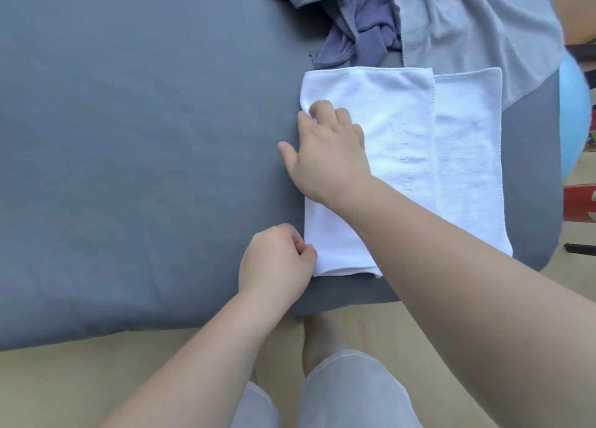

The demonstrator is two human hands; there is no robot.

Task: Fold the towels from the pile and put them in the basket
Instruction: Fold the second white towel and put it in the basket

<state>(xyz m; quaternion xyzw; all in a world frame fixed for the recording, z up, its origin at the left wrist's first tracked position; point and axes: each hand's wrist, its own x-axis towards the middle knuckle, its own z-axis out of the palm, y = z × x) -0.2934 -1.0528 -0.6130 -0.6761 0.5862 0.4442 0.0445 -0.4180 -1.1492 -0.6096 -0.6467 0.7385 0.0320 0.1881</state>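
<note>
A white towel (451, 156) lies partly folded on the grey bed (129, 169), its upper layer covering the left two thirds. My right hand (329, 150) lies across the towel's left side, its fingers curled over the folded left edge near the far corner. My left hand (277, 260) pinches the towel's near left corner. Behind the white towel lies the pile: a crumpled purple-blue towel (354, 31) and a light grey towel (477, 24). No basket is in view.
The bed's near edge runs along the bottom, with wooden floor (96, 379) and my legs below it. A blue ball (577, 105) and a red box (580, 202) sit off the bed's right edge.
</note>
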